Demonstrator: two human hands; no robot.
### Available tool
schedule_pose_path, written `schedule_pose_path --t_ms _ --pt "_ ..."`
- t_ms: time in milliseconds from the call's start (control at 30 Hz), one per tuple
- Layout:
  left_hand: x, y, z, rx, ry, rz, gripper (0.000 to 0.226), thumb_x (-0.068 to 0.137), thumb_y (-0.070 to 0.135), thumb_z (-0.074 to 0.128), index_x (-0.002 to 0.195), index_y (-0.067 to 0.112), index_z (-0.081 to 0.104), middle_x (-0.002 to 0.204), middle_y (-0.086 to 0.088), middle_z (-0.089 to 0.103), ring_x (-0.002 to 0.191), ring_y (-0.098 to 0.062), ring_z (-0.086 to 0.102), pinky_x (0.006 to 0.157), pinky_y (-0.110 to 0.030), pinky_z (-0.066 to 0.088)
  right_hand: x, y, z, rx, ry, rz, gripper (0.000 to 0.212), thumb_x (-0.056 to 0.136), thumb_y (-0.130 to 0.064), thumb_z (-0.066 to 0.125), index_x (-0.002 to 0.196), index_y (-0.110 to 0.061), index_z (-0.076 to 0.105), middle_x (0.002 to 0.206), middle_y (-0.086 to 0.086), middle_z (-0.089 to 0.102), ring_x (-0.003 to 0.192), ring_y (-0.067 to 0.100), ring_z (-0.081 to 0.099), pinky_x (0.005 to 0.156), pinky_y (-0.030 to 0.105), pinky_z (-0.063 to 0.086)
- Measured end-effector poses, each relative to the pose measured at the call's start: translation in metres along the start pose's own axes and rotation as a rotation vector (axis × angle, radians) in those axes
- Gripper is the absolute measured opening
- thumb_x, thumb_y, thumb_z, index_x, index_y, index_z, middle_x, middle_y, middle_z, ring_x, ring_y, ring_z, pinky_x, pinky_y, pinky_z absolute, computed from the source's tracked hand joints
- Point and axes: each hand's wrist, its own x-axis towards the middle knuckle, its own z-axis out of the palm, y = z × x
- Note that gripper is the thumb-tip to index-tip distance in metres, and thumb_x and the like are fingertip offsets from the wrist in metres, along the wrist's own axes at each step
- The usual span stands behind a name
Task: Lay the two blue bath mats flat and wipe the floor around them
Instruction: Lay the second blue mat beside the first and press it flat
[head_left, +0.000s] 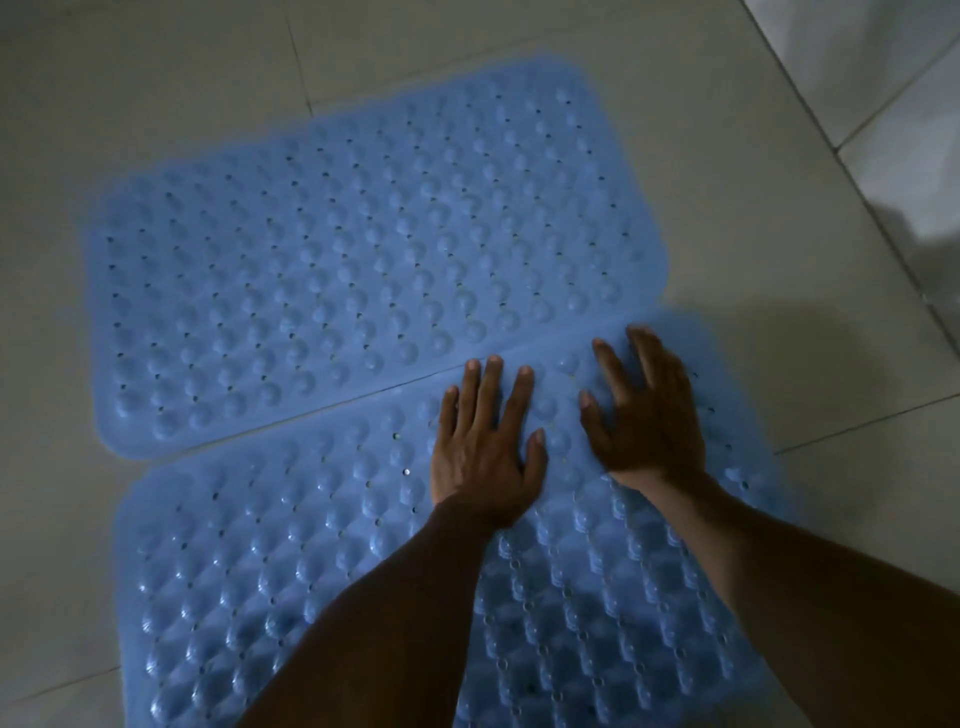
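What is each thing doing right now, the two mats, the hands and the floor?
far mat: lies flat on the floor, untouched.
near mat: lies on the floor, far edge meeting the far mat, pressed by both hands.
left hand: fingers straight, flat on the near mat.
right hand: fingers spread, pressing the near mat.
floor: pale tiles, under both mats.

One wide-angle view from the person's head looks forward and steeply down, close over the near mat (322, 561) — the far mat (337, 249) just beyond it — with tiled floor (727, 182) around both.
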Motion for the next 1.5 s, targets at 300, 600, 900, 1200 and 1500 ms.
schedule_pose_path --t_ms 300,600,900,1200,1500 --pt "0.002 -0.003 0.004 0.051 -0.044 -0.016 0.075 0.096 0.055 0.042 0.163 0.035 0.016 0.172 -0.005 0.011 0.159 -0.028 0.003 0.125 -0.048 0.009 0.001 0.001 -0.002 0.027 -0.031 0.002 0.062 0.092 -0.041 0.052 0.146 -0.011 0.051 0.157 0.022 0.039 0.149 0.039 0.03 0.121 0.053 0.024" --pt "0.003 -0.001 -0.003 0.028 -0.076 -0.009 0.073 0.096 0.053 0.042 0.162 0.032 0.022 0.171 -0.008 0.013 0.158 -0.033 0.007 0.126 -0.047 0.004 0.004 0.006 0.002 -0.014 -0.037 -0.013 0.061 0.09 -0.042 0.051 0.143 -0.012 0.054 0.152 0.024 0.044 0.145 0.041 0.036 0.118 0.055 0.026" --pt "0.002 -0.002 -0.004 0.029 -0.099 0.014 0.075 0.095 0.052 0.047 0.163 0.03 0.022 0.171 -0.01 0.016 0.158 -0.033 0.006 0.125 -0.049 0.008 0.007 0.005 0.002 0.01 -0.039 -0.007 0.061 0.087 -0.042 0.054 0.142 -0.015 0.055 0.153 0.021 0.044 0.145 0.038 0.035 0.121 0.053 0.023" --pt "0.002 -0.001 -0.007 -0.029 -0.074 0.018 0.074 0.099 0.055 0.036 0.164 0.03 0.013 0.172 -0.009 0.007 0.159 -0.028 -0.004 0.127 -0.047 0.003 0.003 -0.004 -0.008 -0.053 -0.101 0.013 0.066 0.092 -0.046 0.041 0.151 -0.016 0.044 0.16 0.018 0.034 0.15 0.035 0.029 0.121 0.054 0.024" --pt "-0.086 -0.058 -0.047 -0.1 -0.022 0.061 0.068 0.101 0.04 0.038 0.163 0.023 0.02 0.171 -0.009 0.014 0.159 -0.03 0.006 0.128 -0.049 0.01 -0.085 -0.106 -0.017 -0.042 0.008 0.062 0.057 0.099 -0.038 0.039 0.15 -0.013 0.046 0.158 0.013 0.041 0.15 0.032 0.032 0.12 0.057 0.025"
